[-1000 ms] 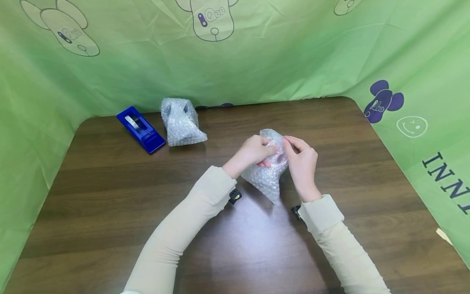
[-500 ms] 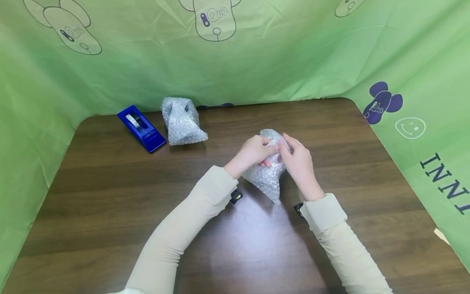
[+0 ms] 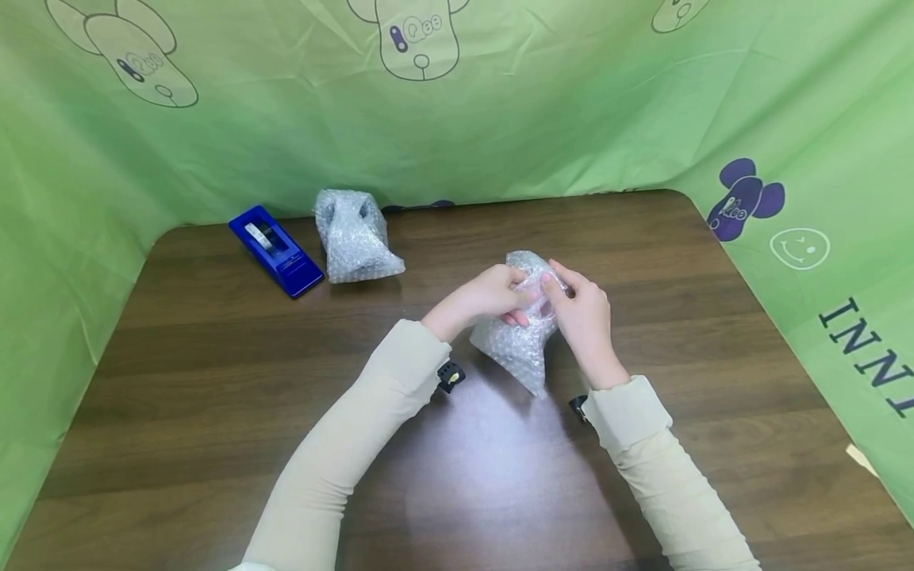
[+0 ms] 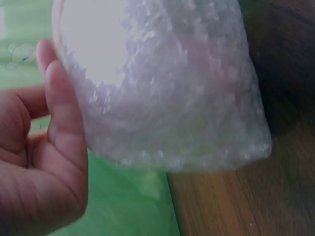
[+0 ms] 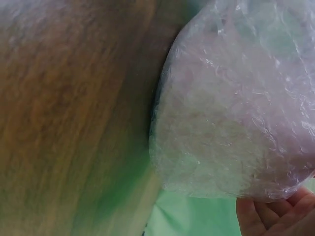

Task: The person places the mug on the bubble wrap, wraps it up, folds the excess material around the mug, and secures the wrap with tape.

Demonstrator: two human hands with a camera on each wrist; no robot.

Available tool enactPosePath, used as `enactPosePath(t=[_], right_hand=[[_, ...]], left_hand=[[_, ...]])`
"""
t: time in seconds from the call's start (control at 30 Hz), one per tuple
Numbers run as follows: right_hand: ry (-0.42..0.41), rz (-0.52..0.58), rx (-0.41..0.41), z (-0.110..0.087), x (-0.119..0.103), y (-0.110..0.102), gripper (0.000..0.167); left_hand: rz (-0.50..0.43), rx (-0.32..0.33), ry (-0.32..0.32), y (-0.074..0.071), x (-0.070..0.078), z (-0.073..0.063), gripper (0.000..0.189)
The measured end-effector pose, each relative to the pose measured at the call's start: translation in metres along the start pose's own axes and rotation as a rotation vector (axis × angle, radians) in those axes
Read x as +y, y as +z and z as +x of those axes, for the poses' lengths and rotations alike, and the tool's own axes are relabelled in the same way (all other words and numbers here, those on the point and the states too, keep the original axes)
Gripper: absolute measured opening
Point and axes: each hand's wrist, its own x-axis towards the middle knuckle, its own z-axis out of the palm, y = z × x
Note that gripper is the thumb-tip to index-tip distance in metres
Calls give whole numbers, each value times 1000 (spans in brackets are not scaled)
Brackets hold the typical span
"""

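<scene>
A bubble-wrapped bundle (image 3: 514, 345) stands on the table right of centre, its wrap drawn to a point toward the near side. My left hand (image 3: 496, 292) holds its upper left side, with some fingers tucked behind the wrap. At the upper right, my right hand (image 3: 584, 317) pinches the wrap with thumb and fingers. The left wrist view shows the clear bubble wrap (image 4: 167, 108) large, fingers lying along its left side. In the right wrist view the wrap (image 5: 221, 123) hides most of the hand. What lies inside is hard to make out.
A second bubble-wrapped bundle (image 3: 357, 242) stands at the back left of the wooden table (image 3: 236, 412). Beside it lies a blue tape dispenser (image 3: 277, 252) with a roll of tape. Green printed cloth (image 3: 543, 119) surrounds the table's back and sides.
My right hand has moved slightly left along the wrap, its thumb now closer to the left fingers. My left wrist has shifted a little left. The bundle stays in nearly the same place.
</scene>
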Motion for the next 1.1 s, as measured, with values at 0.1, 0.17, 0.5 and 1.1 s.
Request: enactPosePath(t=[0.1,0.17,0.5,1.1], right_hand=[[2,-10,7,0,0,1,42],[6,-17,11,-1,1,1,42],[-2,-16,31,-1,1,3,41],[24,-9,-8,-3,-1,2,40]], left_hand=[[96,44,11,0,-1,-2,44],[218,114,17,2,0,-6,46],[512,84,99,-10,-1,-14,37],[250,238,195,1,-27,-22,60]])
